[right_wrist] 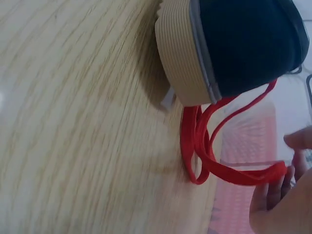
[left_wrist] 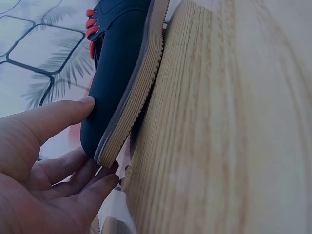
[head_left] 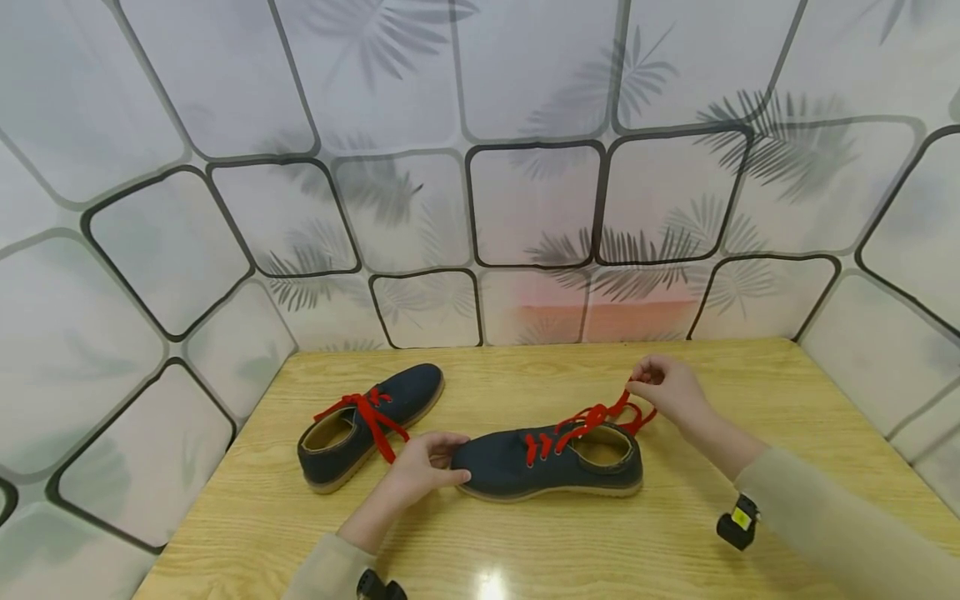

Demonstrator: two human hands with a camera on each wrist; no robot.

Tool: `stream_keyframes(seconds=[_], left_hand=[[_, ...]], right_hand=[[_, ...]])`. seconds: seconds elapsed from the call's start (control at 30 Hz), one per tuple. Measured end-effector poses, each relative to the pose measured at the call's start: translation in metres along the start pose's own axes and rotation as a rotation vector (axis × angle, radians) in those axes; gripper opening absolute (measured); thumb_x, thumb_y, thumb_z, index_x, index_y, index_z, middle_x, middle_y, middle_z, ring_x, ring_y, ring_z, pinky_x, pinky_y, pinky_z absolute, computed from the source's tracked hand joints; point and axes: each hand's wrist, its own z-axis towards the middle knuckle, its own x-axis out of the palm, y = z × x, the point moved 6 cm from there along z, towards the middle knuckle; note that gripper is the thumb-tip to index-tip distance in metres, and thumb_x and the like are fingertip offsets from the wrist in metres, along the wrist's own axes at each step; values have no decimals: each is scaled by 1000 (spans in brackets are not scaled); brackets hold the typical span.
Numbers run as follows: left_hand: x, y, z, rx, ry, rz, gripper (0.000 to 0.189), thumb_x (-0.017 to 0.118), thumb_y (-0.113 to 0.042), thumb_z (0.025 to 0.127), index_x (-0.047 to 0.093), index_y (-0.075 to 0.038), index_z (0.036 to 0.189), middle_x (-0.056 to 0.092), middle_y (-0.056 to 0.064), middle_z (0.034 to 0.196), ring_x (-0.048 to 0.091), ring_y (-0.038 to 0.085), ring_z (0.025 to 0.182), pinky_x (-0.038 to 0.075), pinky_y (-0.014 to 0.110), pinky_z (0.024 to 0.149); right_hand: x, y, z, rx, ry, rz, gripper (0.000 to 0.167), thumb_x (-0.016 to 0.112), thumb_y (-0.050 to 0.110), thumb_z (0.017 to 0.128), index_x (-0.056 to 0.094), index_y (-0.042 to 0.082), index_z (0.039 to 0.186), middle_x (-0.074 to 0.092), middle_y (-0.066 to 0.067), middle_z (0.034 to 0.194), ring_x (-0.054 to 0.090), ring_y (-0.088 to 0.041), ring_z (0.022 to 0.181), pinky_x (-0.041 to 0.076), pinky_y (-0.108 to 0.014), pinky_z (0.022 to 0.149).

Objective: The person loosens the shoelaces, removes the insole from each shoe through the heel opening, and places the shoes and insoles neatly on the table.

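A dark blue shoe [head_left: 495,467] with a tan sole lies on its sole in front of me, toe to the left. My left hand [head_left: 420,468] holds its toe, thumb on the near side and fingers round the tip; the left wrist view shows the thumb [left_wrist: 73,114] against the upper. Above and right of the heel, my right hand [head_left: 670,390] pinches a red shoelace [head_left: 597,414] that runs loosely over the shoe opening. In the right wrist view the lace [right_wrist: 234,175] hangs in loops past the heel [right_wrist: 243,48] to the fingers.
A matching blue shoe [head_left: 411,394] with its red lace loosely crossed over the top sits behind and left of my left hand. Both stand on a light wooden table [head_left: 555,550]. Patterned curtain-like sheets [head_left: 536,208] rise behind the table and at both sides.
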Motion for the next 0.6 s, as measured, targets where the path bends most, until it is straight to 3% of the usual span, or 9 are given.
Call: stream_keyframes(seconds=[0.17,0.3,0.43,0.6], left_hand=[[0,0,0,-9,-3,0,50,83,0,90,66,6,136,66,27,138,66,43,128,59,49,108],[0,1,0,-11,0,-4,50,83,0,90,66,6,136,66,26,138,66,43,127,59,49,108],[0,1,0,-9,-2,-5,50,83,0,90,66,6,136,66,26,138,66,43,127,59,49,108],[0,1,0,-9,-12,2,50,83,0,89,67,6,135,67,26,137,67,43,126,60,48,107]], right_hand=[[14,10,-4,-86,133,22,26,72,10,100,70,-7,119,74,-12,104,62,-8,86,57,-28,71],[26,13,-7,-127,263,37,29,69,12,103,71,-5,127,72,-21,116,65,-8,93,62,-32,78],[35,10,-9,-127,352,23,27,69,12,102,74,-2,124,71,-16,111,64,-10,88,61,-29,76],[38,11,-9,-150,354,-32,16,72,12,99,76,0,108,72,-6,95,58,-11,78,50,-26,66]])
